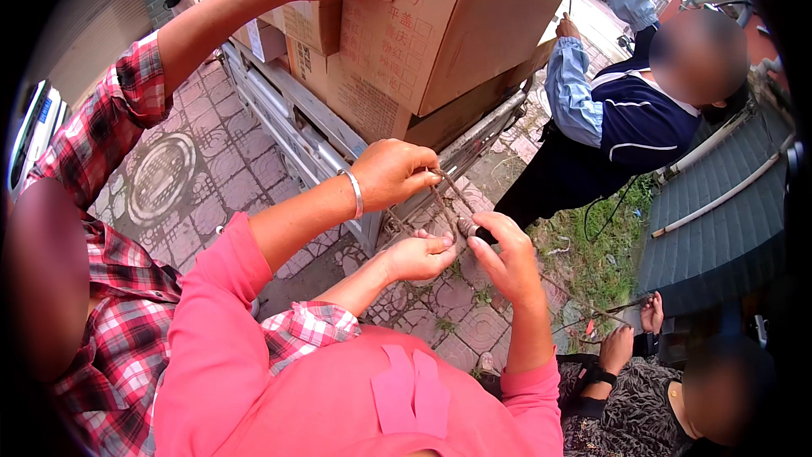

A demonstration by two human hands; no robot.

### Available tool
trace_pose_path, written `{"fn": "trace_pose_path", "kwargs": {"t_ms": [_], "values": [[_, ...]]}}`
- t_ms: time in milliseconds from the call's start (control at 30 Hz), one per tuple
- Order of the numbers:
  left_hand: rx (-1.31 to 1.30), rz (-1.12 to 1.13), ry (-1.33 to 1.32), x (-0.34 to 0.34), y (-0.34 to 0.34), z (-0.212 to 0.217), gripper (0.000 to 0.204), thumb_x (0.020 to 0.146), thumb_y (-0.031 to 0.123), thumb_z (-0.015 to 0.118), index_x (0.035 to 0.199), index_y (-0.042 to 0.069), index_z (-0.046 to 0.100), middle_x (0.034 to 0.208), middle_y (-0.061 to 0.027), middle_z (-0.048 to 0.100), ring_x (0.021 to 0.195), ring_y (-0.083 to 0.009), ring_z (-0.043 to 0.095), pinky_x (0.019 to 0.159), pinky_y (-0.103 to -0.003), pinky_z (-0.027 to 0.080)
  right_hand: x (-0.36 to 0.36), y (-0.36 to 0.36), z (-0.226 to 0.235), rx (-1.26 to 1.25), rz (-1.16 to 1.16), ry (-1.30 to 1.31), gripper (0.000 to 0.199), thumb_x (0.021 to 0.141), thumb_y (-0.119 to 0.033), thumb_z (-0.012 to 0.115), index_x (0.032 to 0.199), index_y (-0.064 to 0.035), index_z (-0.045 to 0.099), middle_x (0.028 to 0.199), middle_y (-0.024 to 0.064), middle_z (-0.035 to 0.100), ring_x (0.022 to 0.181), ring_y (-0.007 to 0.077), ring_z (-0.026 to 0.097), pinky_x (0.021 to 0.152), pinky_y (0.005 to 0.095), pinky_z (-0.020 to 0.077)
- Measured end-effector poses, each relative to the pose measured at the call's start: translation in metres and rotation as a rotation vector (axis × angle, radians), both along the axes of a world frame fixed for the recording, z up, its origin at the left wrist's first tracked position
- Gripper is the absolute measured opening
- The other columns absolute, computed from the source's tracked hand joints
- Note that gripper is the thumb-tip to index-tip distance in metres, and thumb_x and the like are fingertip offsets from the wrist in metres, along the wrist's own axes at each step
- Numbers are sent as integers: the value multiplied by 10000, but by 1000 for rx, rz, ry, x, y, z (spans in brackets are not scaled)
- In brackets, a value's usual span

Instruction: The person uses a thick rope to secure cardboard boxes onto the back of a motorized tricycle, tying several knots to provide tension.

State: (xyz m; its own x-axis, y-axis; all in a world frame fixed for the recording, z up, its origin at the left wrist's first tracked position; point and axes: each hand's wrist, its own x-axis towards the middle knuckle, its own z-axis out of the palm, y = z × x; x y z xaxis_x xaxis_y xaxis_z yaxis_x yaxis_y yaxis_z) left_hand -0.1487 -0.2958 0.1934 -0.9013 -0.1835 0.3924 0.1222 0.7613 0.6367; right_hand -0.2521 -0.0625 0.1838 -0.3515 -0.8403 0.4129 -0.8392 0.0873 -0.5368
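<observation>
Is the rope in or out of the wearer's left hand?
In: the left hand grips the rope, which runs toward the right hand.

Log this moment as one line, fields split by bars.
Left hand: gripping rope | right hand: gripping rope | co-worker's plaid-sleeved hand: near rope | cardboard boxes: stacked on railed cart
</observation>
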Motion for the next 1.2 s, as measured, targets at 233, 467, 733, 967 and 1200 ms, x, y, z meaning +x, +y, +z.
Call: {"fn": "trace_pose_path", "kwargs": {"t_ms": [233, 467, 733, 967, 1200], "values": [[-54, -167, 53, -26, 17, 6, 136, 784, 156, 646, 837, 36, 611, 693, -125, 615, 617, -250, 610, 556, -329, 458, 10, 36, -11, -307, -242, 106, 199, 764, 47, 564, 950, 0, 616, 1061, 132, 626, 1127, 297, 529, 966, 393, 388], [-177, -217, 21, -68, 47, 28, 146, 730, 193, 654, 777, 56, 631, 621, -136, 586, 592, -293, 594, 541, -351, 441, 31, 61, -17, -450, -154, 9, 149, 754, 56, 576, 892, 9, 606, 897, 129, 645, 868, 298, 614, 768, 366, 483], [-195, -398, -49, -93, 83, 49, 158, 785, 167, 642, 886, 46, 645, 751, -108, 650, 678, -243, 631, 622, -321, 481, 7, 82, -84, -123, -358, -271, 486, 858, -267, 573, 1210, 57, 494, 1237, 244, 502, 1170, 344, 475, 991, 383, 359], [-426, -111, 727, -67, 83, 168, 133, 823, 15, 610, 949, 6, 653, 848, -85, 652, 788, -186, 619, 714, -269, 480, -40, 99, -116, -118, -428, -462, 554, 867, -308, 548, 1254, 75, 448, 1281, 256, 468, 1211, 348, 446, 1015, 378, 333], [-704, 162, 974, -70, 97, 205, 122, 795, 66, 608, 890, 9, 660, 809, -115, 652, 789, -229, 625, 713, -298, 477, -43, 110, -130, -263, -470, -333, 294, 810, -125, 573, 1066, 20, 576, 1149, 191, 568, 1162, 341, 484, 985, 404, 364]]}}
